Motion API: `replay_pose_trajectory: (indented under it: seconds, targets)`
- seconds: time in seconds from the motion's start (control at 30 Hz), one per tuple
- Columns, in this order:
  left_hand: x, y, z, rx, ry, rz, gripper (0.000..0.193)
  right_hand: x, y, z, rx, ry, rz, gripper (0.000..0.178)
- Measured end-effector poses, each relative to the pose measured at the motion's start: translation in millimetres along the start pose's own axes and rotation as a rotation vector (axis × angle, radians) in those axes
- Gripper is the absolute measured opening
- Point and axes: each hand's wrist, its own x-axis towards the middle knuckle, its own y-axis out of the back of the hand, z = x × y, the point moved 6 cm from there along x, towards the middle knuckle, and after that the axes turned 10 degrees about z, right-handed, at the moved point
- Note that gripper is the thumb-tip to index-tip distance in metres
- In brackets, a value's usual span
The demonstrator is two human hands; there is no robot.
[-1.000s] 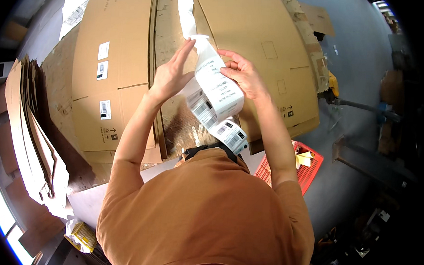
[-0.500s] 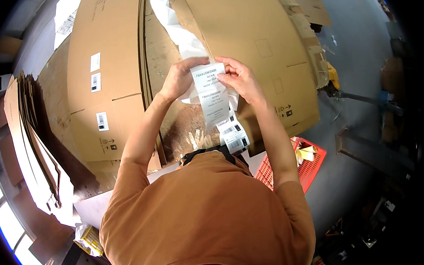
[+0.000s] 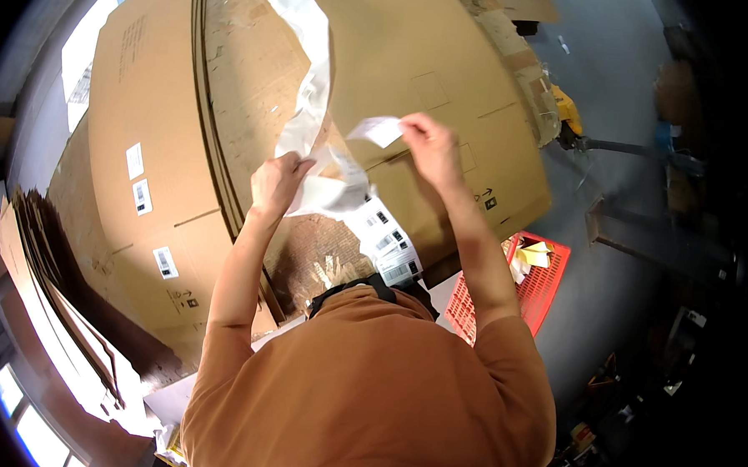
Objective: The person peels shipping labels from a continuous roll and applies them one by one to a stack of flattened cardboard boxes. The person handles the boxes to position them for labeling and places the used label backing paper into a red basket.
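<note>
Since the earlier frame the hands have parted: the right hand [image 3: 433, 153] has swung off to the right with a label [image 3: 377, 131], while the left hand [image 3: 278, 183] has dropped back to the left with the strip [image 3: 313, 85].

In the head view, the right grip is pinched together on one edge of the label, which hangs to the left of the fingertips, blurred, over the right carton [image 3: 399, 47]; it looks apart from the strip. The left grip is closed on the strip, thumb against fingers. The strip runs from the far side, past the left hand, then over the counter [image 3: 294, 255] to its near edge, where rows of printed labels show.

As for progress, the work looks part-way. Three labels [image 3: 143, 197] lie flat on the left carton [image 3: 147, 73]. The label in the right hand seems to be off the strip but rests on nothing yet. The printed labels on the strip's near end look unused; how many there are cannot be counted. What shows of the right carton is printed outlines and arrows. A red basket [image 3: 545, 301] stands near, to the right.
</note>
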Motion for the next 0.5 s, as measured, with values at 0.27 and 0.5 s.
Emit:
replay_pose_trajectory:
  seconds: [0.27, 0.5]
  targets:
    - [-14.3, -33.4, -28.4, -0.013, 0.063, -0.141, 0.03, 56.6, 46.0, 165.7, 0.197, -0.629, 0.254, 0.015]
    - [-27.3, -48.2, -37.1, -0.051, 0.153, -0.209, 0.033, 72.8, 32.5, 187.7, 0.203, -0.637, 0.176, 0.015]
